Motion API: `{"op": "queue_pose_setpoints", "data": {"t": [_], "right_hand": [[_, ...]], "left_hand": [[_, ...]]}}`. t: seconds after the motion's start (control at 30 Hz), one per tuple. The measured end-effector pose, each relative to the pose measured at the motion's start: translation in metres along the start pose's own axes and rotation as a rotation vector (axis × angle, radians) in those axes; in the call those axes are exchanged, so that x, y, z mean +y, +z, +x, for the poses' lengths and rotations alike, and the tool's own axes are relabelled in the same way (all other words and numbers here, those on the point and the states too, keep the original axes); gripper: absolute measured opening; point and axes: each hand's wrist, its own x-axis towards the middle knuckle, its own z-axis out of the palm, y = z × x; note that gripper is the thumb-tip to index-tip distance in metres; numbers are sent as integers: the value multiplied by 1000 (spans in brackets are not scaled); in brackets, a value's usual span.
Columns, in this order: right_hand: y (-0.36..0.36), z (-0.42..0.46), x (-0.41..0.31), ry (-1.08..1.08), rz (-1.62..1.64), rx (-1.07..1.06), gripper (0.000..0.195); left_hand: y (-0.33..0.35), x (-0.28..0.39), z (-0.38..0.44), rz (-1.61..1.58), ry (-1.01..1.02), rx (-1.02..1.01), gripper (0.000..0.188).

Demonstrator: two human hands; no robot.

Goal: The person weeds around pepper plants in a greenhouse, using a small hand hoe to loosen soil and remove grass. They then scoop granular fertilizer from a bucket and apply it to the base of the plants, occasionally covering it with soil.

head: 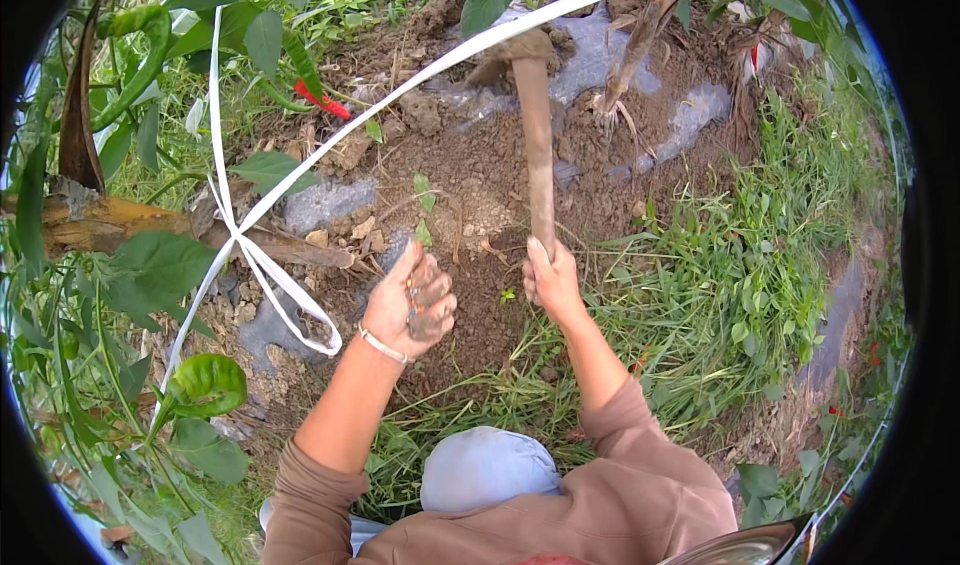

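Note:
My right hand (553, 276) grips the lower end of the wooden handle of a hoe (534, 137). The hoe's soil-caked head is at the far end of the handle, against the soil and torn plastic mulch film (592, 47). My left hand (411, 300), muddy on the fingers, is raised with its thumb up and its fingers curled, over the bare soil (480, 317). Small coloured bits show at its fingers; whether it holds them I cannot tell. A pale band circles the left wrist.
White twine (235, 233), knotted with a hanging loop, crosses above the soil at left. Pepper plants with green peppers (208, 385) and a red pepper (321, 101) stand at left. A dry stalk (634, 54) rises near the hoe. Cut grass (697, 295) lies at right.

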Motion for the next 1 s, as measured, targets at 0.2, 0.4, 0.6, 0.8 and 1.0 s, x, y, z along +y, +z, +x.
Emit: {"op": "queue_pose_setpoints", "data": {"t": [0.2,0.4,0.6,0.8,1.0], "right_hand": [[-15,3,24,53,203,-42,25],[1,12,48,25,216,-87,24],[5,14,49,61,263,-124,28],[-4,20,44,12,249,-72,26],[-1,2,0,-151,-45,-27,23]], "left_hand": [[84,89,120,-5,241,34,49],[89,187,228,-17,512,108,33],[52,201,286,846,977,371,19],[100,157,276,2222,786,493,33],[114,134,226,497,798,494,41]]}}
